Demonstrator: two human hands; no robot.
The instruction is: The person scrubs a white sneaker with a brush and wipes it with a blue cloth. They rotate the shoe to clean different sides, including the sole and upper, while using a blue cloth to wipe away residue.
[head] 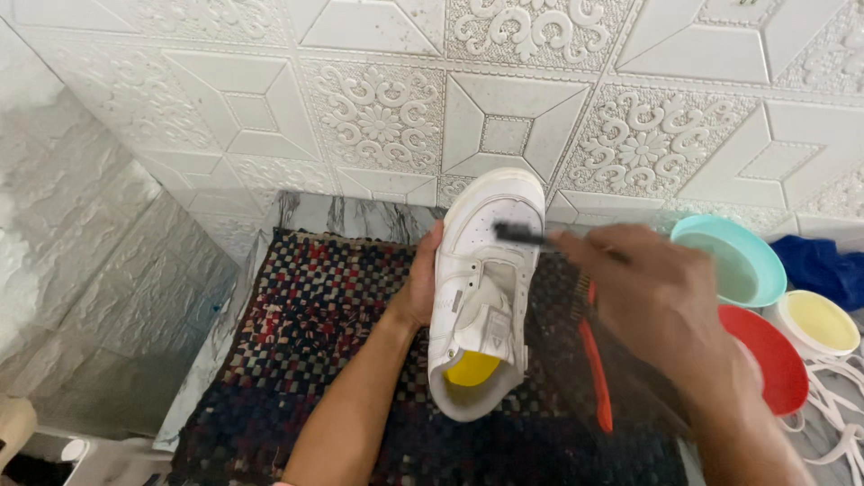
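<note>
The background is a wall of white embossed panels (504,99) with floral and geometric relief, meeting a grey-veined marble-patterned surface (360,216) below. On that surface lies a woven mat in a checked pattern of red, white and dark blue (306,342), which covers most of the working area.

The white low-top sports shoe with a yellow insole (484,288) is held over the mat, toe pointing away toward the wall, heel opening toward the camera. It has no laces in its eyelets. The left hand (421,283) clasps the shoe along its left side, fingers wrapped behind and largely hidden by the upper; the grip is closed on the shoe.

The right hand (661,301) is above and to the right of the shoe, fingers closed around a slim dark-handled brush (526,237) whose head rests on the toe area of the shoe. The hand is blurred, and the bristles cannot be made out clearly.

An orange-red plastic-handled brush (596,369) lies on the mat just right of the shoe, partly under the right hand. Further right stand three round bowls close together: a turquoise bowl holding cloudy liquid (733,261), a red bowl (774,360), and a cream-yellow bowl (819,324). White shoelaces (837,405) lie loose beside the yellow and red bowls. A dark blue cloth (819,265) sits behind the bowls at the right edge.
</note>
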